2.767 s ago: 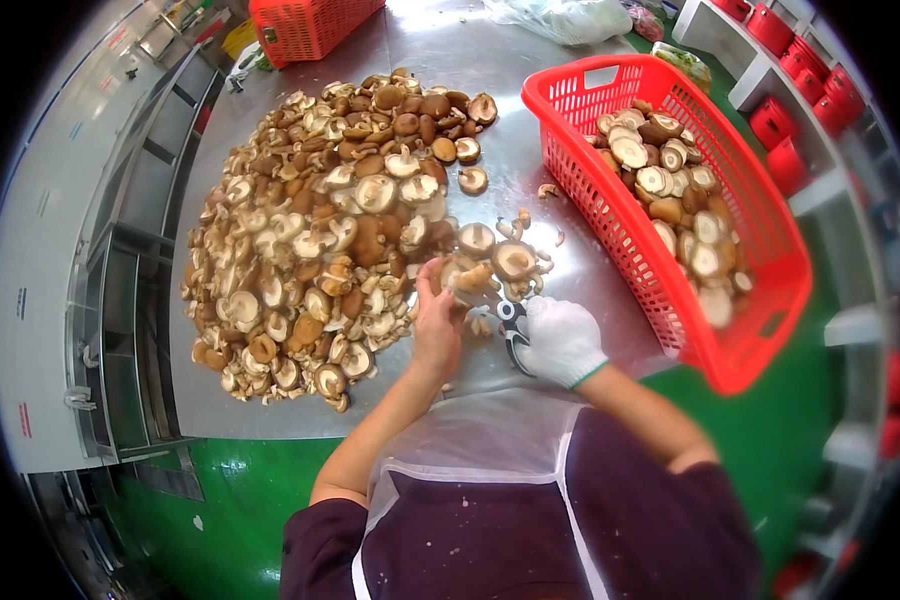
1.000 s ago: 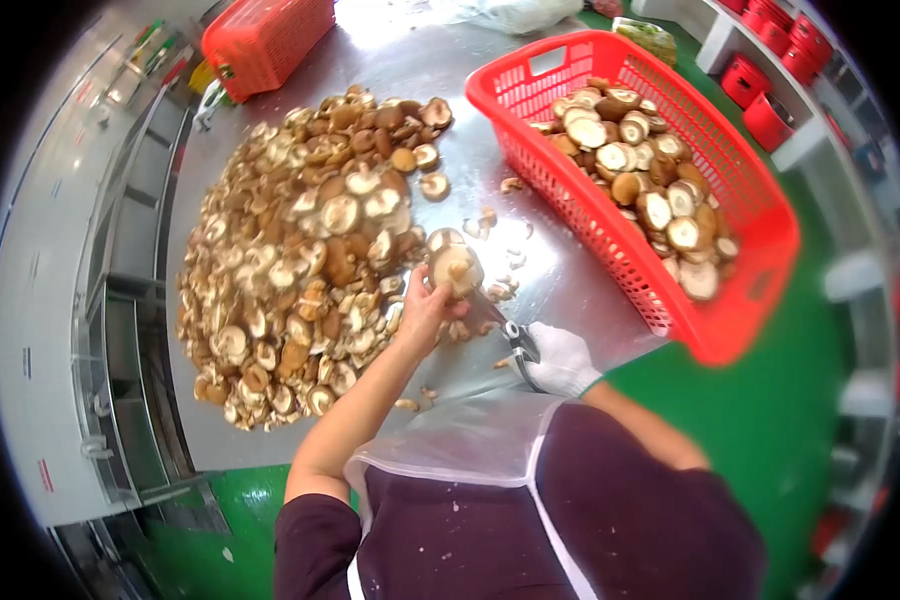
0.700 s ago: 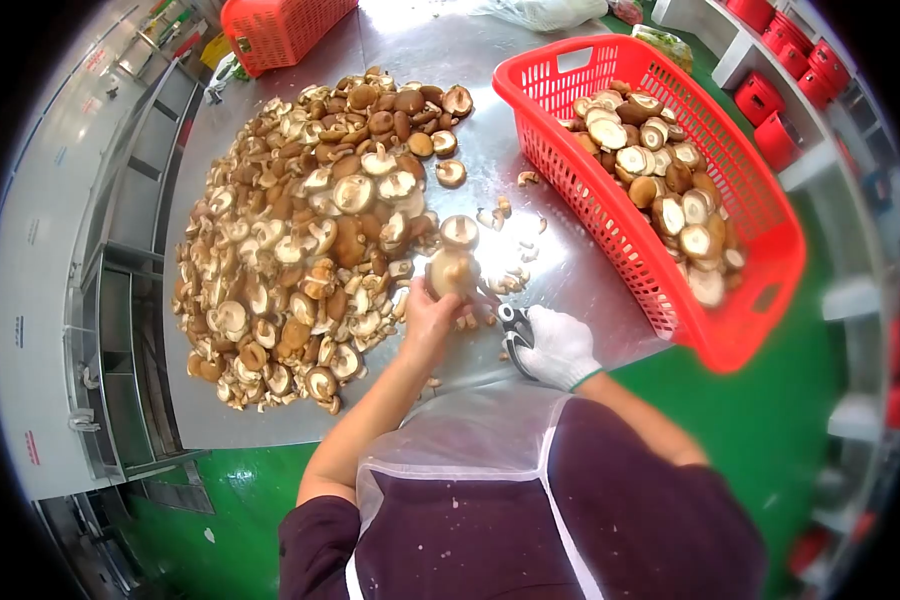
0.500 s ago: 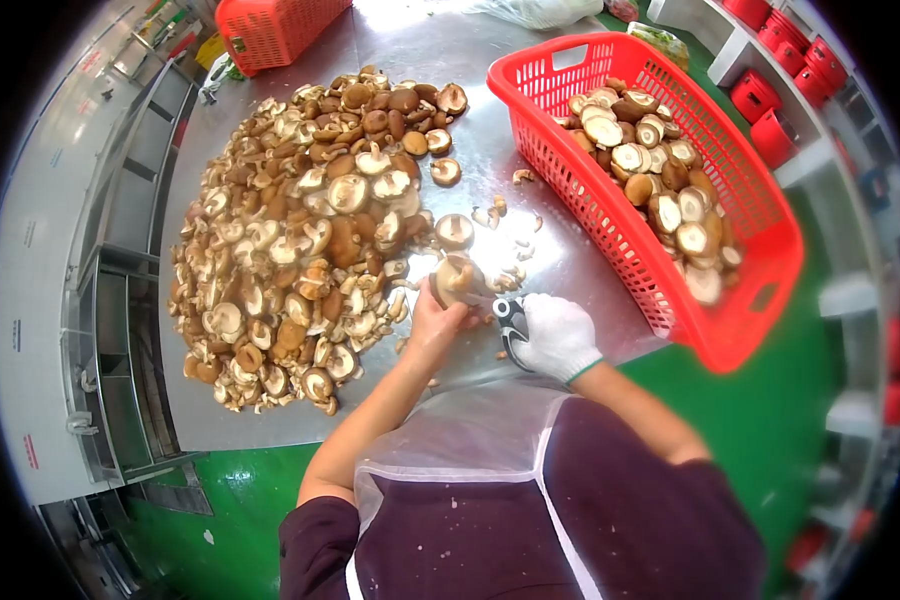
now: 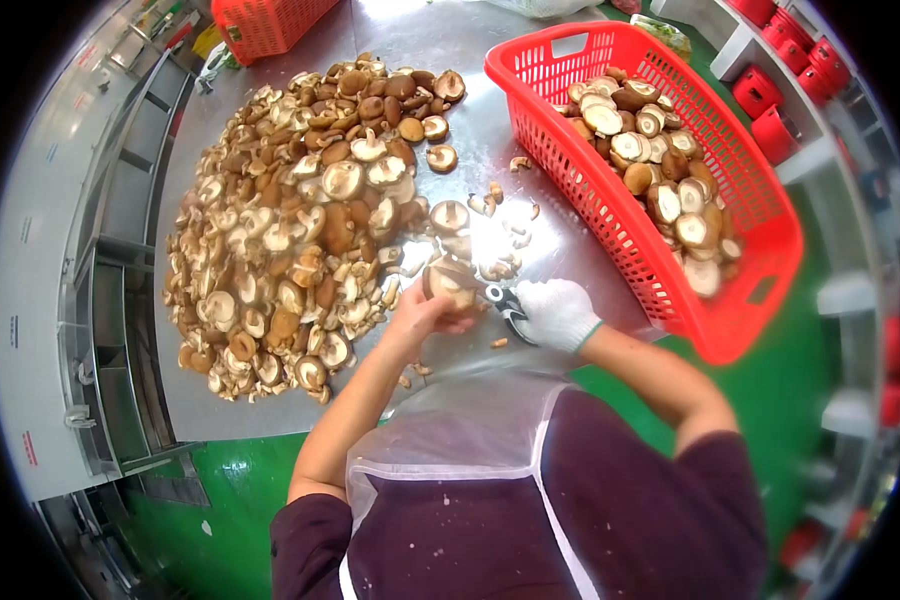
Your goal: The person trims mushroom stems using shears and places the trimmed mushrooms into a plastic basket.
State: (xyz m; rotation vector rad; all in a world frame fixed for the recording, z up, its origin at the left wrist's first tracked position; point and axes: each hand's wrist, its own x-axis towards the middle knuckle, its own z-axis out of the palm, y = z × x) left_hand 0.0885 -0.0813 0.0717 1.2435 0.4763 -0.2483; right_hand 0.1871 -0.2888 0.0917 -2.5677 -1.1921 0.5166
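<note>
My bare left hand [image 5: 422, 318] is closed around a large shiitake mushroom [image 5: 452, 286], with the fingers under the cap. In my right hand [image 5: 553, 312], which wears a white knit glove, is a pair of scissors [image 5: 508, 308] with black and grey handles. The scissors are just right of the mushroom; their blades are hard to make out. Beyond the mushroom lie another shiitake [image 5: 449, 216] and several cut stems [image 5: 500, 267] on the steel table [image 5: 560, 245]. A big heap of shiitake mushrooms [image 5: 280, 230] spreads to the left of my hands.
A red plastic basket [image 5: 610, 225] on the right holds trimmed mushrooms [image 5: 670, 170]. Another red basket [image 5: 270, 28] stands at the far left of the table. Clear plastic bags lie at the back edge. Red containers [image 5: 755, 92] sit on white shelving beyond the green floor.
My left hand and the mushroom have shifted slightly left, and the mushroom is turned differently. The scissors and right hand have moved a little up and left. A stem piece now shows on the table below.
</note>
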